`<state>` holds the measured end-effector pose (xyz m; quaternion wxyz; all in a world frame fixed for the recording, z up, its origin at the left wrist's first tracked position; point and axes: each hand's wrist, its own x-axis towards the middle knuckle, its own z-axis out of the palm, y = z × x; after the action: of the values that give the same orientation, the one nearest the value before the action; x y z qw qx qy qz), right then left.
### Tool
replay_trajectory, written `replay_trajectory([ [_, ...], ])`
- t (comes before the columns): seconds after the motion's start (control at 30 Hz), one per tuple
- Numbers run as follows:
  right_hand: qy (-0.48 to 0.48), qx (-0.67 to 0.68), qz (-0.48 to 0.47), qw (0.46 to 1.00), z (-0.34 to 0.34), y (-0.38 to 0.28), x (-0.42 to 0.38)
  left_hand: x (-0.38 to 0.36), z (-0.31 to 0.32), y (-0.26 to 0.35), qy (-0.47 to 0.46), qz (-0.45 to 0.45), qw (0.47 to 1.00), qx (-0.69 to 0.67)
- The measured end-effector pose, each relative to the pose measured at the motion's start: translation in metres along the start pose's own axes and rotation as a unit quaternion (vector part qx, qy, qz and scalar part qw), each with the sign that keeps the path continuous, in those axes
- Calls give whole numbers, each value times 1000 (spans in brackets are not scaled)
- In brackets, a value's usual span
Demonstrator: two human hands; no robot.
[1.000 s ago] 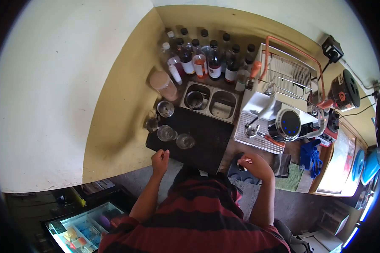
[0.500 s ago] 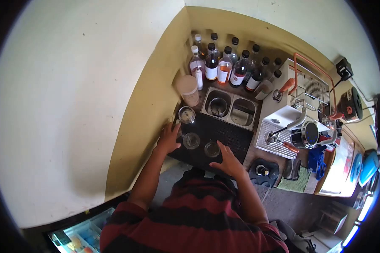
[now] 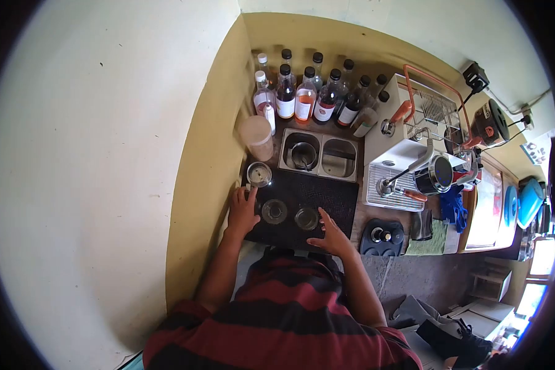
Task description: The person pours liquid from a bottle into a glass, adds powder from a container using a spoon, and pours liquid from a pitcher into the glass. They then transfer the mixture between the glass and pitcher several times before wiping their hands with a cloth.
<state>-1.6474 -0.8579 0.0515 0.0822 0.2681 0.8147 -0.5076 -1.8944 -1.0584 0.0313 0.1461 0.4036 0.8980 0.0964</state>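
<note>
Two clear glasses stand on the black bar mat (image 3: 327, 191): the left glass (image 3: 274, 211) and the right glass (image 3: 306, 218). My left hand (image 3: 243, 211) rests at the mat's left side with fingers apart, beside the left glass and just below a third glass (image 3: 259, 175) holding something pale. To the right of the right glass, my right hand (image 3: 333, 235) is open, thumb and forefinger spread, apart from the glass. Neither hand holds anything.
Behind the mat sits a two-bay steel container (image 3: 319, 171) with a dark-rimmed cup in it. Several syrup bottles (image 3: 305, 102) line the wall near a lidded tub (image 3: 257, 137). An espresso machine (image 3: 407, 142) and a tamping stand (image 3: 382, 238) are to the right.
The view has turned slightly, so the counter things appear farther left. Both hands stay open beside the glasses, with little visible movement.
</note>
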Motion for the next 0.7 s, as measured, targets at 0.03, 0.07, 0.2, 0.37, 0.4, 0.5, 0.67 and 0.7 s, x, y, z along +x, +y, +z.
replay_trajectory([
  [0.03, -10, 1, 14, 1000, -6, -1, 3, 3, 1, -3, -15, -5, 1000, -2],
  [0.07, -20, 3, 30, 999, -14, -8, 2, 7, 5, -7, -33, -11, 999, -5],
  [0.2, -35, -10, 44, 998, -23, -15, 8, 12, 15, -15, -26, -14, 999, -29],
  [0.37, -47, -5, -1, 999, -4, 3, 18, -5, 14, -11, 11, -32, 996, -79],
  [0.4, -50, 11, -1, 999, -1, 3, 20, -7, 14, -11, 10, -37, 996, -81],
  [0.5, -54, 39, 11, 998, 4, 2, 18, -19, 13, -6, 8, -58, 993, -105],
  [0.67, 24, 15, -43, 999, 16, 5, 22, -33, 29, 2, 64, -140, 976, -154],
  [0.7, 48, 4, -61, 997, 19, 9, 25, -34, 32, 5, 77, -158, 972, -158],
])
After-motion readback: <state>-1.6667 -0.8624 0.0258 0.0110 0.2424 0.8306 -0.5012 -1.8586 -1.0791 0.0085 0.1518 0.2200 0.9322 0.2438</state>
